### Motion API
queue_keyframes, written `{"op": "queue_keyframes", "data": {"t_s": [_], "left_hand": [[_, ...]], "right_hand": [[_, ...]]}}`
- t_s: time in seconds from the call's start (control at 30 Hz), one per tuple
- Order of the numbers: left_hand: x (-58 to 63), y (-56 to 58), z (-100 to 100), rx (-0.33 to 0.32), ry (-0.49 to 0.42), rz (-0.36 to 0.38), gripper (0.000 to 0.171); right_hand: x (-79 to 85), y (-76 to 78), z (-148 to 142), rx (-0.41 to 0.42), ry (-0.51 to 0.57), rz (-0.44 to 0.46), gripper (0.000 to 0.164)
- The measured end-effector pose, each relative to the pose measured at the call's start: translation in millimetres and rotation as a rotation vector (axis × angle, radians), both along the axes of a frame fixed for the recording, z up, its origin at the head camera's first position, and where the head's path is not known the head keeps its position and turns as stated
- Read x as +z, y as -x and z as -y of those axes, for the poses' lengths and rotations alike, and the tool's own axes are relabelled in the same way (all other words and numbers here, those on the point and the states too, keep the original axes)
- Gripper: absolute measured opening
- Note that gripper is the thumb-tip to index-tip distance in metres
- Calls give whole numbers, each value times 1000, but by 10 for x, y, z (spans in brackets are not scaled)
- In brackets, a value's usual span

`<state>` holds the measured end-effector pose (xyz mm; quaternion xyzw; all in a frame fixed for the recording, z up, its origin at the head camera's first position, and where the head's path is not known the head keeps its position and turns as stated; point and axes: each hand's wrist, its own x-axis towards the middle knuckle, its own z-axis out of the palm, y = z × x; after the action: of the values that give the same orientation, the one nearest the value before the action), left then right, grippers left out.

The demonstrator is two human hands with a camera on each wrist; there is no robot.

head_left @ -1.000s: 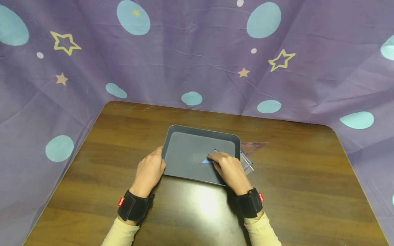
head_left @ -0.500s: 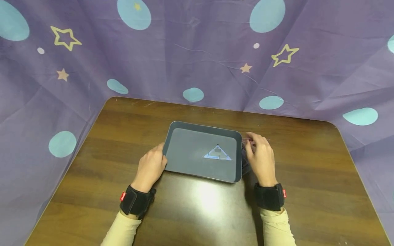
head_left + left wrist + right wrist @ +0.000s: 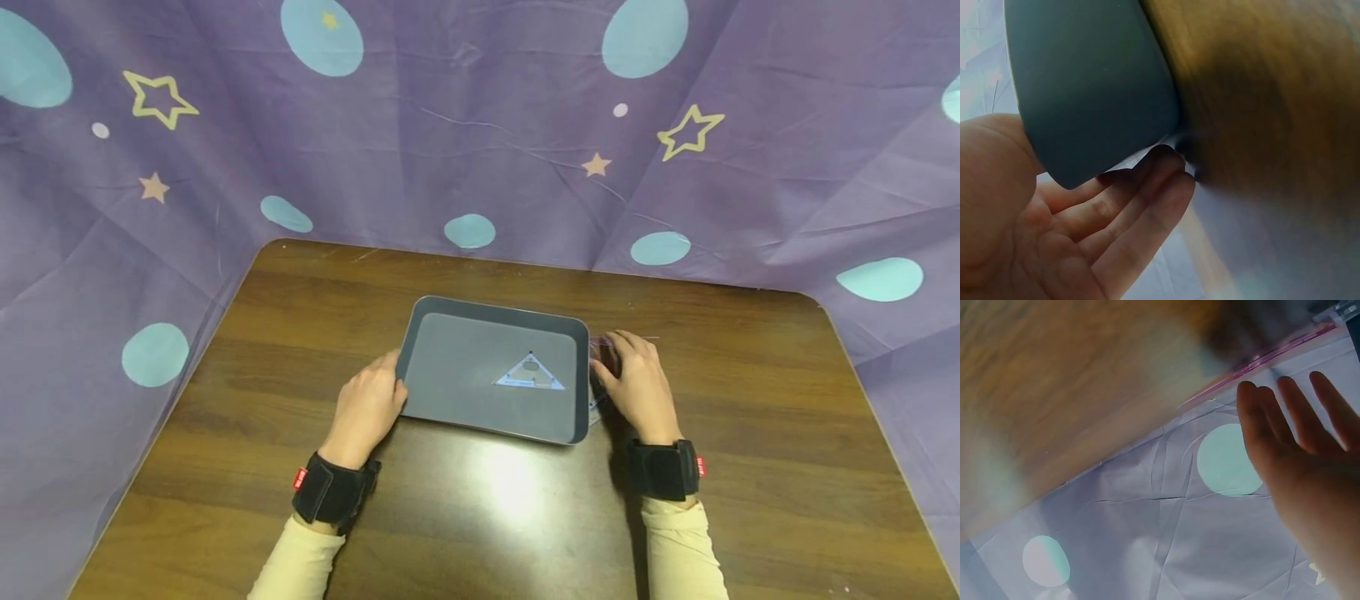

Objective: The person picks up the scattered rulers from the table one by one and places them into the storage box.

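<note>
A grey rectangular tray [image 3: 450, 392] rests on the table, its left rim gripped by my left hand [image 3: 365, 408]. In the left wrist view, the thumb is on one side of the tray wall [image 3: 1097, 75] and the fingers are on the other. Flat inside the tray, towards the right, lies a clear set square [image 3: 517, 383] with blue edging. My right hand [image 3: 637, 387] is just beyond the tray's right rim with loosely extended fingers, over a pink set square [image 3: 1250, 367] and another clear blue-marked piece [image 3: 595, 419]. The hand and tray partly hide both.
The brown wooden table [image 3: 750, 433] extends around the tray. A purple patterned curtain [image 3: 525, 100] hangs along its back and sides. Black bands [image 3: 663, 469] are on both wrists.
My right hand has left the blue-edged set square in the tray and moved right, over the pieces beside the rim. My left hand still holds the tray.
</note>
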<state>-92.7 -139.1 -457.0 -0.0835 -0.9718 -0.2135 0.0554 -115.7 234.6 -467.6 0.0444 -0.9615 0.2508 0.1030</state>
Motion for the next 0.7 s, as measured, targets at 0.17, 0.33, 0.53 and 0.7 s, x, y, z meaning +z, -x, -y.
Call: {"op": "queue_keyframes", "data": {"t_s": [0.17, 0.33, 0.53, 0.7], "left_hand": [[5, -9, -5, 2, -1, 16, 46], [12, -17, -8, 5, 1, 21, 46], [14, -17, -7, 5, 4, 22, 46], [26, -19, -10, 7, -1, 17, 46]], "right_hand": [[22, -28, 5, 16, -93, 148, 55], [34, -72, -26, -43, -125, 115, 45], [73, -119, -119, -93, -134, 69, 40], [100, -135, -194, -140, -116, 36, 28]]}}
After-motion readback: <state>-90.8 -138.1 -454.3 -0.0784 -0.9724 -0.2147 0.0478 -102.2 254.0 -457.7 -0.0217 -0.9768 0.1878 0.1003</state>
